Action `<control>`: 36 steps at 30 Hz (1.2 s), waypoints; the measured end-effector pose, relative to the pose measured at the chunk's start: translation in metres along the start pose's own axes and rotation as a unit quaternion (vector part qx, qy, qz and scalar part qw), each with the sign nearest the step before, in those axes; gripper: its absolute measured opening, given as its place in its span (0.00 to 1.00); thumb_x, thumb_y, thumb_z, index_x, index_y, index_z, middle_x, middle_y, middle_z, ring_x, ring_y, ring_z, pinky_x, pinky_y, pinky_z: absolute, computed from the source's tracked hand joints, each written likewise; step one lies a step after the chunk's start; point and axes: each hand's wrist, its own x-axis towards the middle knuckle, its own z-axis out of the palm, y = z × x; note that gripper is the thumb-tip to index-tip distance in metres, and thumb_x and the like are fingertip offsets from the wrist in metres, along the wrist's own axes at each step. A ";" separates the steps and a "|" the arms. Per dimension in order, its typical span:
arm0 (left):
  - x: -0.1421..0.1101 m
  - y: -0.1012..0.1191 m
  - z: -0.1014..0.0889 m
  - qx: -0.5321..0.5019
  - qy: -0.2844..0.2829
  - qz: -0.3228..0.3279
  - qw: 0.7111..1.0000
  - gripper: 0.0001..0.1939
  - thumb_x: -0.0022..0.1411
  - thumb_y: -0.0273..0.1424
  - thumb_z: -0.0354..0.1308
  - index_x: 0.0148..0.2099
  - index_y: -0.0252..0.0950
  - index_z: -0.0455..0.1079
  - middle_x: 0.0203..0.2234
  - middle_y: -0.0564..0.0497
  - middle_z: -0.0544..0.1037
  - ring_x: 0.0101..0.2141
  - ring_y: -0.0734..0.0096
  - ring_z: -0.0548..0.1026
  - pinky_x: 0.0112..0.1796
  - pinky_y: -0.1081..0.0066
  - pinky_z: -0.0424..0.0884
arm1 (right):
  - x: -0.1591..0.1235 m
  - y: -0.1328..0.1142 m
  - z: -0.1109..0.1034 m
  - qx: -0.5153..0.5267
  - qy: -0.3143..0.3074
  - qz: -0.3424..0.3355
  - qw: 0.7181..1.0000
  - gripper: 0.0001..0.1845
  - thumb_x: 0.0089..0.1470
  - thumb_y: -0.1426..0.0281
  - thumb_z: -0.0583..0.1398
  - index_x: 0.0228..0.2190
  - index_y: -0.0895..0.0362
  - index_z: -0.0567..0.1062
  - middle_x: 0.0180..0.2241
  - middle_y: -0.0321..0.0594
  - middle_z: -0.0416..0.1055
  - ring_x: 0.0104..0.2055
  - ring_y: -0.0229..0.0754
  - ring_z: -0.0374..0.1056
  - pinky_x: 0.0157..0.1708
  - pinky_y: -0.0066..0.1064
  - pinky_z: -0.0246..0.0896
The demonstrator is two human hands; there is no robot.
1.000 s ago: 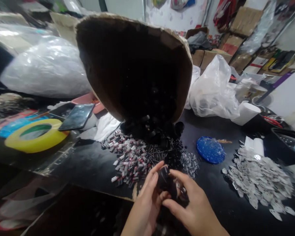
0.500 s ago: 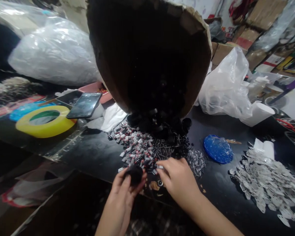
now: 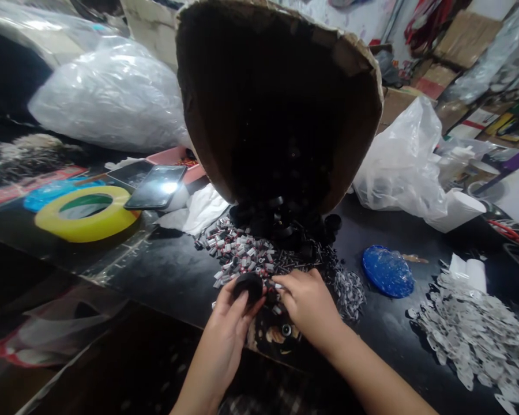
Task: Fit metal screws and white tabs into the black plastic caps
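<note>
Fingers of the left hand (image 3: pixel 230 314) grip a black cap (image 3: pixel 248 285); right hand (image 3: pixel 308 300) seemingly pinches small parts (image 3: pixel 242 256).

Your left hand (image 3: pixel 231 314) wraps the black round part (image 3: pixel 248 285), so its underside and how your fingertips meet it stay hidden. Your right hand (image 3: pixel 308 302) covers whatever it touches in the pile of small parts (image 3: pixel 242 256); you cannot tell if it pinches anything. The inside of the tipped cardboard box (image 3: pixel 354 104) is too dark to read, and its top runs off the upper edge. The black pieces (image 3: pixel 285 222) at its mouth merge into one dark mass. The silver tags (image 3: pixel 476 331) on the desk (image 3: pixel 168 276) are blurred and cut off at the right edge. Both your forearms leave the bottom edge.
</note>
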 end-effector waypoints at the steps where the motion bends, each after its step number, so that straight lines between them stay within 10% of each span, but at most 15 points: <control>1: -0.002 0.000 0.001 0.000 0.001 0.004 1.000 0.16 0.57 0.34 0.64 0.48 0.43 0.71 0.45 0.52 0.78 0.45 0.64 0.77 0.47 0.67 0.73 | -0.004 0.001 -0.003 0.013 0.008 0.009 1.000 0.12 0.61 0.74 0.57 0.44 0.51 0.76 0.38 0.37 0.76 0.40 0.40 0.70 0.43 0.33 0.55; 13: -0.030 -0.012 0.025 -0.124 0.024 -0.146 0.981 0.07 0.55 0.27 0.64 0.37 0.39 0.70 0.39 0.46 0.82 0.42 0.57 0.80 0.48 0.56 0.74 | -0.036 -0.008 -0.015 0.318 0.043 0.107 0.941 0.09 0.57 0.73 0.58 0.38 0.54 0.78 0.37 0.37 0.76 0.42 0.40 0.72 0.43 0.30 0.64; 19: -0.033 -0.012 0.018 -0.056 -0.032 -0.094 0.993 0.16 0.57 0.33 0.65 0.48 0.42 0.71 0.47 0.47 0.79 0.50 0.56 0.75 0.52 0.59 0.70 | -0.030 -0.009 -0.014 0.254 0.003 0.107 0.961 0.09 0.55 0.78 0.58 0.36 0.55 0.77 0.37 0.36 0.76 0.41 0.40 0.71 0.42 0.30 0.62; 26: -0.029 -0.013 0.019 -0.087 0.067 -0.066 0.992 0.13 0.58 0.29 0.61 0.47 0.43 0.70 0.43 0.48 0.81 0.46 0.61 0.78 0.51 0.60 0.71 | -0.002 -0.001 -0.013 -0.105 0.003 0.039 0.994 0.08 0.60 0.73 0.55 0.35 0.57 0.75 0.35 0.45 0.75 0.37 0.47 0.70 0.43 0.41 0.54; 36: -0.028 -0.013 0.029 -0.110 0.092 -0.093 0.985 0.10 0.60 0.28 0.59 0.45 0.39 0.73 0.43 0.46 0.81 0.45 0.63 0.78 0.50 0.66 0.72 | -0.007 0.002 -0.022 0.017 0.013 0.062 0.998 0.05 0.58 0.73 0.56 0.36 0.57 0.72 0.33 0.39 0.75 0.35 0.41 0.70 0.40 0.33 0.60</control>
